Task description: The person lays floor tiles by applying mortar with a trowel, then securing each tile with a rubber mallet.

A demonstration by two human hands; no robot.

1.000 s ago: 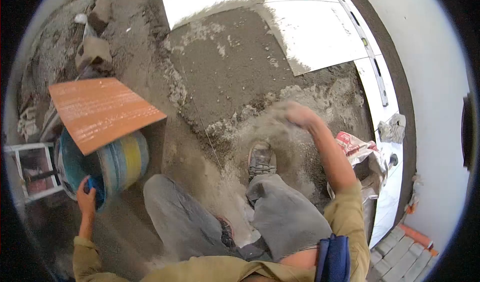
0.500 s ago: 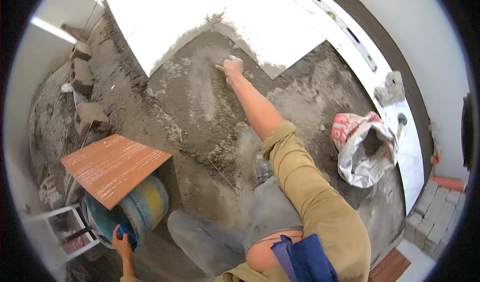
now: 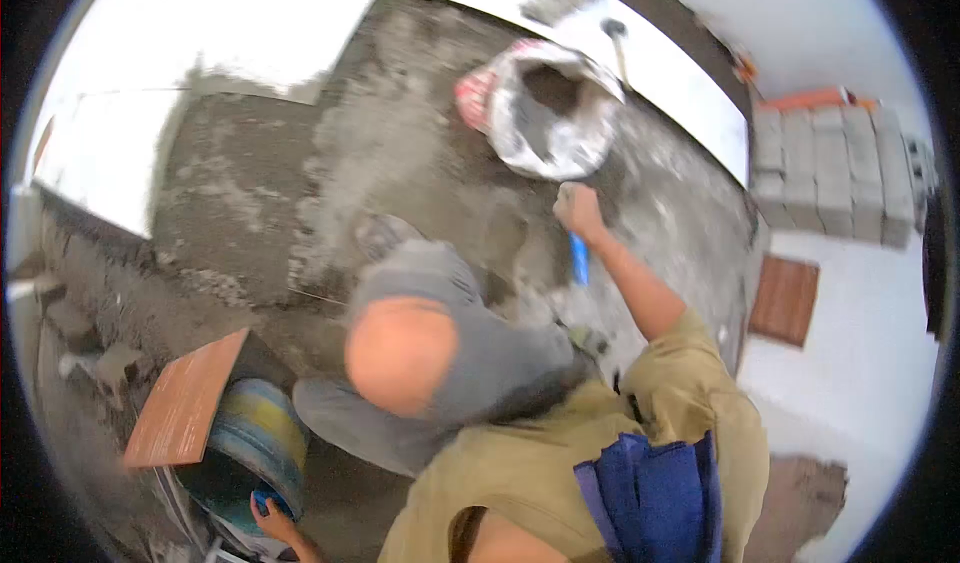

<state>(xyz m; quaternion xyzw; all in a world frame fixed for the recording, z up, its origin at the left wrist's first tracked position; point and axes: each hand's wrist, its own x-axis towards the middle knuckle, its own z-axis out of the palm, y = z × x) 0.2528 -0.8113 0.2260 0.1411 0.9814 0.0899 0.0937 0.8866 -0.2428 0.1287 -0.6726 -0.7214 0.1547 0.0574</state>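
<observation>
Rightward, right hand (image 3: 578,206) tight around blue handle (image 3: 579,260) near sack (image 3: 508,141); left hand (image 3: 277,523) tight on bucket rim (image 3: 262,504).

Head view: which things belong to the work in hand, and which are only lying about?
In hand: right hand, a fist by the open bag over the mortar bed; left hand gripping the bucket.
Lying about: grey blocks, brown tile near them, mallet.

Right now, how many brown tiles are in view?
2. One tile rests on the bucket at lower left; the other tile lies on the white floor at right. Blur may hide more.
</observation>
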